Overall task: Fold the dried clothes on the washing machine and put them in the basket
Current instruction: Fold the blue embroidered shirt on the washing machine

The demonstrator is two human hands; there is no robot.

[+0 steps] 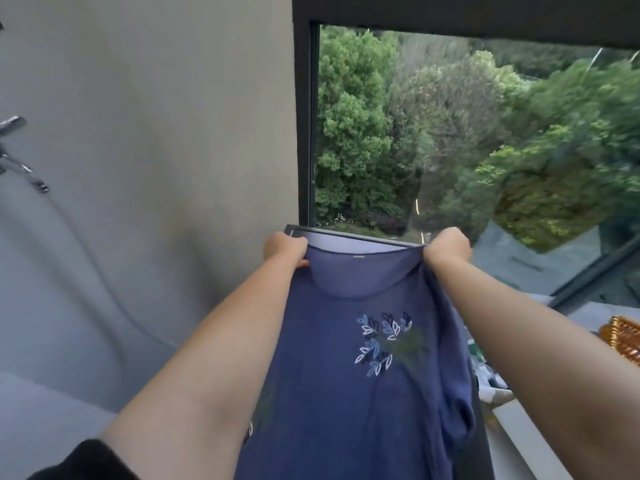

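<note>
Soft daylight comes in through the window (450,140) and the scene is bright enough to see well. The grey wall (156,133) has faint, soft shadows. The trees (571,133) on the right look smeared and blurry. Pale reflections show on the window. Straight lines bend near the edges of the view

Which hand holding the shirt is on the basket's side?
The right hand, gripping the blue shirt before the window; the wicker basket sits low on that side. The left hand is by the wall.

shirt (346,393) hem cropped, likely basket (621,336) cropped right
</note>
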